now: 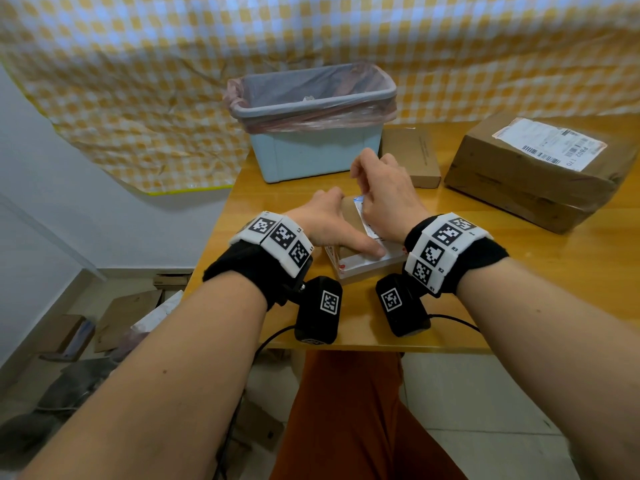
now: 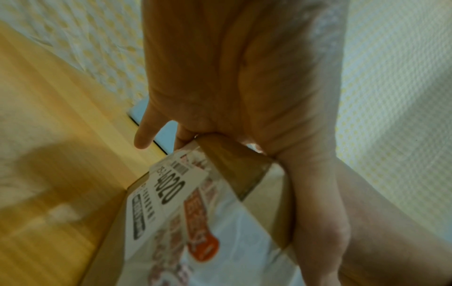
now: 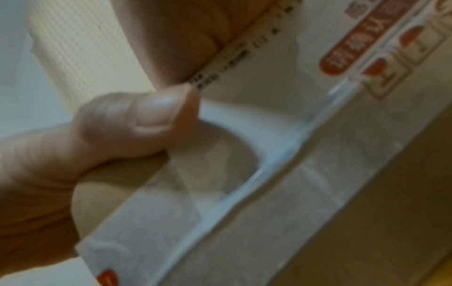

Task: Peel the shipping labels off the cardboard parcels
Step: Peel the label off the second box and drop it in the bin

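Your small parcel point(image 1: 360, 263) sits on the wooden table point(image 1: 519, 271) near its front edge, between your two wrists. It is a brown cardboard box wrapped in white tape printed with red and orange marks. The shipping label point(image 1: 362, 211) on it is white with black print and a barcode, and in the left wrist view it reads large digits. One end of the label stands lifted off the box top while the rest lies on the surface.

Your left hand point(image 1: 330, 226) lies over the parcel's top, fingers curled over the far edge and thumb stretched along the near side, gripping the box. Your right hand point(image 1: 384, 195) pinches the raised end of the label between thumb point(image 3: 156, 118) and fingers, with the other fingers curled.

Behind the parcel stands a pale blue bin point(image 1: 311, 123) lined with a pinkish plastic bag; a small whitish scrap lies inside, too small to identify. To the right of the bin lies a flat cardboard box point(image 1: 412, 155). Farther right sits a large parcel point(image 1: 533, 178) of brown cardboard, its own white label point(image 1: 550, 143) stuck flat on top.
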